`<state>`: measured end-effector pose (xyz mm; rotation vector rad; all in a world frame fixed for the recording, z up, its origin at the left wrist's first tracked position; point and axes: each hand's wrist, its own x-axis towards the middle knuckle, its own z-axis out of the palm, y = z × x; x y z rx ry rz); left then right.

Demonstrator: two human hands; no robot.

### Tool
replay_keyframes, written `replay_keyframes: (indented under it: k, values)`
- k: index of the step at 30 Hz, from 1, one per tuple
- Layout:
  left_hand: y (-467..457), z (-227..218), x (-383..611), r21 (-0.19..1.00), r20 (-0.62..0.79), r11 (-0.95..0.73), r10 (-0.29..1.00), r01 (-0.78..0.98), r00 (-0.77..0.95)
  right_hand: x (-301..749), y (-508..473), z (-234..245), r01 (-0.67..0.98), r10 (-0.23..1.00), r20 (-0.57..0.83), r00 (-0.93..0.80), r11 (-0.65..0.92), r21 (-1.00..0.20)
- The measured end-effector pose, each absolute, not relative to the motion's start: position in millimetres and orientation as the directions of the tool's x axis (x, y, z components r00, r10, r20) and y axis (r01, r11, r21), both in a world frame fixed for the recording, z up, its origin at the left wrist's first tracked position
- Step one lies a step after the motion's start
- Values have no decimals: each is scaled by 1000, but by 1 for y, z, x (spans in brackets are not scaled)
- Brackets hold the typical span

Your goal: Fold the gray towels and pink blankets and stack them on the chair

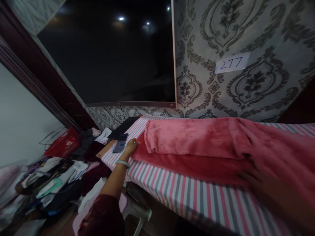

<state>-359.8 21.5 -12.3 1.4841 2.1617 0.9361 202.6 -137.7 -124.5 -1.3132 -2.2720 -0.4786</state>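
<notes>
A red plush blanket (192,136) lies on a table with a striped cloth (177,186). Its paler pink-red part is folded over along the back, and a darker red strip (172,164) shows along the front. At the blanket's left end, my left hand (131,146) is closed, its fingers pinching the edge; a bracelet is on that wrist. My right hand (258,180) rests at the front edge towards the right, dim and blurred, with fingers that look stretched out over the fabric.
A phone-like dark device (120,146) lies by my left hand, near a black flat object (125,126). A large television (110,59) hangs above. Heaped clothes (56,180), a red basket (65,142) and a plastic stool (137,209) are at the left and below.
</notes>
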Motion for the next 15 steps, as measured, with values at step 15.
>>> replay_keyframes:
  k: [15]
  values:
    - [-24, 13, -374, 286, 158, 293, 925, 912, -347, 158, -199, -104, 821, 737, 449, -505, 571, -14]
